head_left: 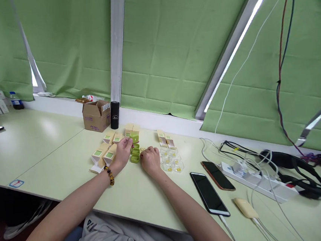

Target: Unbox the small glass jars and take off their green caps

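Observation:
My left hand (pixel 123 151), wearing a beaded bracelet, pinches the raised upper part of a small green plastic case (pixel 135 153). The lower part shows several compartments and lies on the table between my hands. Close to its right side, my right hand (pixel 150 160) is closed with curled fingers; what they hold, if anything, is hidden. Small yellow bits show just beyond those fingers. Touching or just beside that hand is a clear plastic tray (pixel 178 160) with round cups and yellow pieces in them. Open cream cartons (pixel 97 157) with green windows stand left of my left hand.
Two more cartons (pixel 162 137) lie behind the clear tray. A cardboard box (pixel 95 117) and a black tumbler (pixel 115 115) stand at the back. To the right are a white phone (pixel 208 193), a dark phone (pixel 218 175), a power strip (pixel 257 183) and tangled cables.

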The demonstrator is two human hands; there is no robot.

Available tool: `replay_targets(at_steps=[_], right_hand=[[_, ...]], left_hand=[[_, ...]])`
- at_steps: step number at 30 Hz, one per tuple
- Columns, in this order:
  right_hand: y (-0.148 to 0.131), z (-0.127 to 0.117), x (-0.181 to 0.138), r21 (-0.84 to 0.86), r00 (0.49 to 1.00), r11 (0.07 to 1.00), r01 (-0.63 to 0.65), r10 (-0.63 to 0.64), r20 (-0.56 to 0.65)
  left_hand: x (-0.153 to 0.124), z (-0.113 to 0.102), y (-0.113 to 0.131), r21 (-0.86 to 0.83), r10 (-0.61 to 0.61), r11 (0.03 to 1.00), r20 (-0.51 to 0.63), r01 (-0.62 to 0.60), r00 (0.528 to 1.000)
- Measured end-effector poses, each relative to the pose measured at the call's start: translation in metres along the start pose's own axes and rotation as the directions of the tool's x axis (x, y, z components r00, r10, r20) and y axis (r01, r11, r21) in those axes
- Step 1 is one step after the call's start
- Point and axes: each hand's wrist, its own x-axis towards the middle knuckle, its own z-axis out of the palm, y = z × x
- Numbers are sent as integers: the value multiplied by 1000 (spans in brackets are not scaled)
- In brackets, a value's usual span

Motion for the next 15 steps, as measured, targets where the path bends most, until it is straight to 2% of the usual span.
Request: replay_targets(at_steps=[6, 9, 12, 15], right_hand=[[-1, -1, -2, 65, 998, 998, 19, -15, -60], [5, -15, -2, 148, 987, 989, -7, 31, -161], [11, -34, -6, 249, 954, 968, -46, 116, -278], [12, -45, -23, 340, 943, 940, -26, 136, -303]], left_hand=[[1, -2, -2, -52, -47, 997, 20, 48, 999], [2, -2, -4, -78, -90, 993, 29, 92, 996], [2, -2, -6, -132, -138, 981, 41, 142, 990], [2, -2, -7, -220, -185, 956, 67, 196, 980]])
